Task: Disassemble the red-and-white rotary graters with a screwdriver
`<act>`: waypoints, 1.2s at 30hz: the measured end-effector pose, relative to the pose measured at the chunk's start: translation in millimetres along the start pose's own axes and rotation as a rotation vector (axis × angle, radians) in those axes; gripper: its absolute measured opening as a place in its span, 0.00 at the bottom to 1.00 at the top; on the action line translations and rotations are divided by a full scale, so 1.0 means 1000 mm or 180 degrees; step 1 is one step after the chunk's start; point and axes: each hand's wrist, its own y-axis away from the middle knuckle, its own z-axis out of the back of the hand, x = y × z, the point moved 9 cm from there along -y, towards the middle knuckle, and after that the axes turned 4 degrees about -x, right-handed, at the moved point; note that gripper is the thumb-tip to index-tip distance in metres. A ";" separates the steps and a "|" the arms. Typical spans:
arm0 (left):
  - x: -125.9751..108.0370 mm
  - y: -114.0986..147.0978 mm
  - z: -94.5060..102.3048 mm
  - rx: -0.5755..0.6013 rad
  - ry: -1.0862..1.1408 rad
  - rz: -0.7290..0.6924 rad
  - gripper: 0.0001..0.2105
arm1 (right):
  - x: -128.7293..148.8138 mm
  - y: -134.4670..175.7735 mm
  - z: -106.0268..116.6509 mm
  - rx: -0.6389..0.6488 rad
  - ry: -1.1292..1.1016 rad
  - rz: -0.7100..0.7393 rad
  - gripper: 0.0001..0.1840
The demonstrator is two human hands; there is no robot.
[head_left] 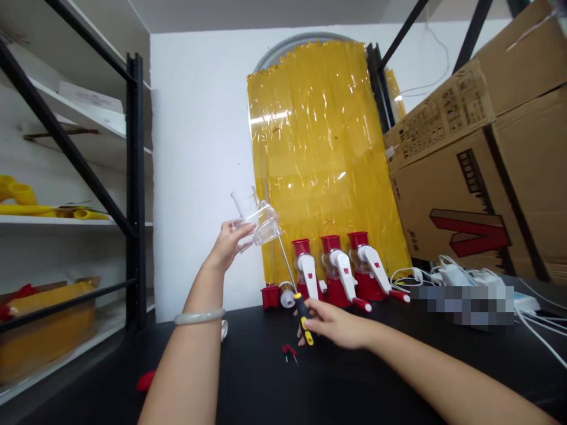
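Observation:
My left hand (228, 245) grips a clear plastic grater housing (261, 221), raised in front of the white wall with its flared mouth tilted up. In my right hand (330, 321) is a screwdriver (303, 316) with a black and yellow handle. Its long shaft slants up and left, the tip against or just beside the housing's lower right edge; exact contact is unclear. Below on the black table lie small red parts (289, 350) with thin metal pins. A white round part (224, 329) is partly hidden behind my left forearm.
Three red and white rotary graters (339, 265) stand at the back, beside a red part (270, 296) and a white round piece (287, 296). White cables (456, 271) and a large cardboard box (460, 177) occupy the right. A red piece (145, 381) sits at lower left, near shelving (135, 195).

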 end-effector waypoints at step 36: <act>-0.013 0.029 -0.036 0.0579 -0.0821 -0.0571 0.23 | -0.011 0.004 0.020 -0.0487 0.1496 -0.0283 0.31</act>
